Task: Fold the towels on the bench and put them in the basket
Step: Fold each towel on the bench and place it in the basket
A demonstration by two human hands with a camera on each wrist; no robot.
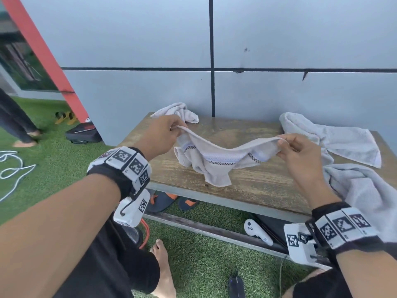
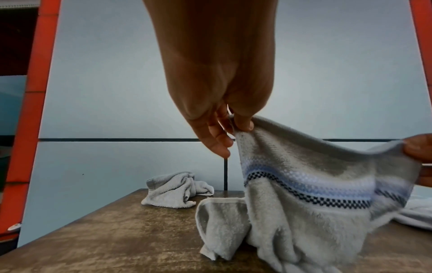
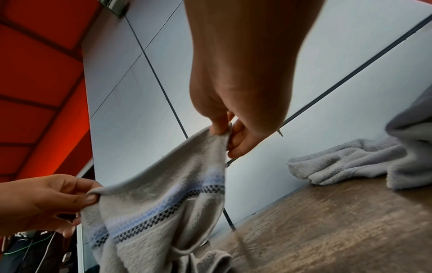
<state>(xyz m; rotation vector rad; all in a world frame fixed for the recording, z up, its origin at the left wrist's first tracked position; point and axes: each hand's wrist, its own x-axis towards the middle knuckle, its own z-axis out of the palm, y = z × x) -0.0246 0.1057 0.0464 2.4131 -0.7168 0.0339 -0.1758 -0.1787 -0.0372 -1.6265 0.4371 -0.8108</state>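
Observation:
A small beige towel with a blue and black checked stripe (image 1: 214, 160) (image 2: 304, 194) (image 3: 158, 199) hangs between my two hands above the wooden bench (image 1: 253, 186). My left hand (image 1: 169, 131) (image 2: 236, 127) pinches one top corner between thumb and fingers. My right hand (image 1: 285, 145) (image 3: 222, 131) pinches the other corner. The towel sags in the middle, and its lower part rests crumpled on the bench. No basket is in view.
A crumpled grey towel (image 1: 176, 111) (image 2: 177, 188) lies at the bench's back left. Two larger grey towels (image 1: 330, 138) (image 1: 363, 190) lie at the right. A grey wall stands close behind. Slippers (image 1: 165, 201) and a white controller (image 1: 255, 231) lie under the bench.

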